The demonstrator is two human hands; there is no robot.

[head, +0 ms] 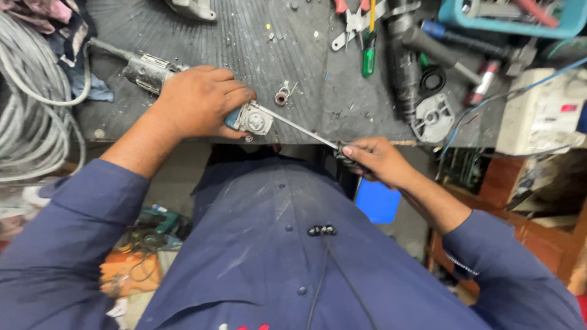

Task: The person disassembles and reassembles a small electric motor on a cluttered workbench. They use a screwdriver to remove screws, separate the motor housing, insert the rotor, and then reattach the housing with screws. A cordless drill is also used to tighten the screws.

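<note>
My left hand [199, 101] grips the body of an angle grinder [150, 72] lying on the dark workbench [293, 55], its grey gear head [255, 120] near the bench's front edge. My right hand [376, 160] holds a screwdriver by its dark handle; the long metal shaft [296, 126] slants up-left, and its tip meets the gear head. A small metal part [282, 96] lies on the bench just behind the gear head.
Coiled grey cable [30, 104] lies at the left. Pliers [350, 18], a green-handled screwdriver [369, 55], a black power tool [400, 67], a round grey cover [433, 117], a teal tray [507, 15] and a white box [541, 113] crowd the right side.
</note>
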